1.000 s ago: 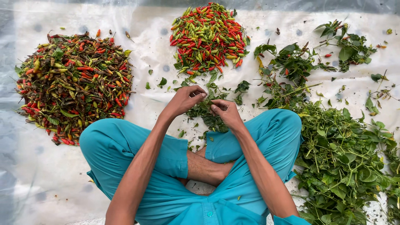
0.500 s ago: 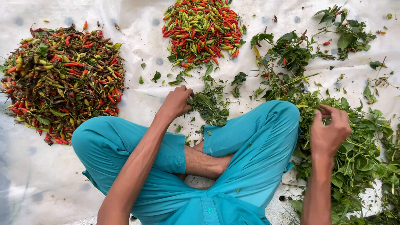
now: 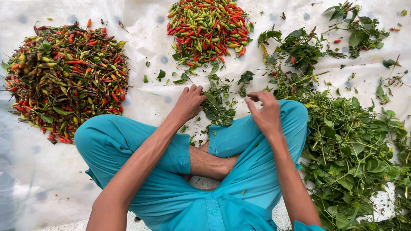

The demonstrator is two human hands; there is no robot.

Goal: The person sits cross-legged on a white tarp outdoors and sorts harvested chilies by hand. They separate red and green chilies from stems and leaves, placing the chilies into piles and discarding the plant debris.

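1. Since half a second ago the right hand [image 3: 266, 112] has swung back from the big heap of leafy stems [image 3: 355, 154] on the right and now hangs above the right knee, close to the small pile of picked leaves [image 3: 219, 105].
2. Its fingers are curled with thumb and forefinger pinched together near the top; what they grip is too small and blurred to tell.
3. The left hand [image 3: 189, 102] has stayed at the left edge of the small leaf pile, knuckles up, fingers bent and pressed close together, their tips touching the leaves.
4. That pile lies on the white sheet [image 3: 145, 98] just in front of the crossed legs in teal trousers [image 3: 128, 145].
5. A heap of bright red and green chillies [image 3: 207, 28] sits beyond it.
6. A darker, mixed chilli heap [image 3: 64, 77] lies well to the left.
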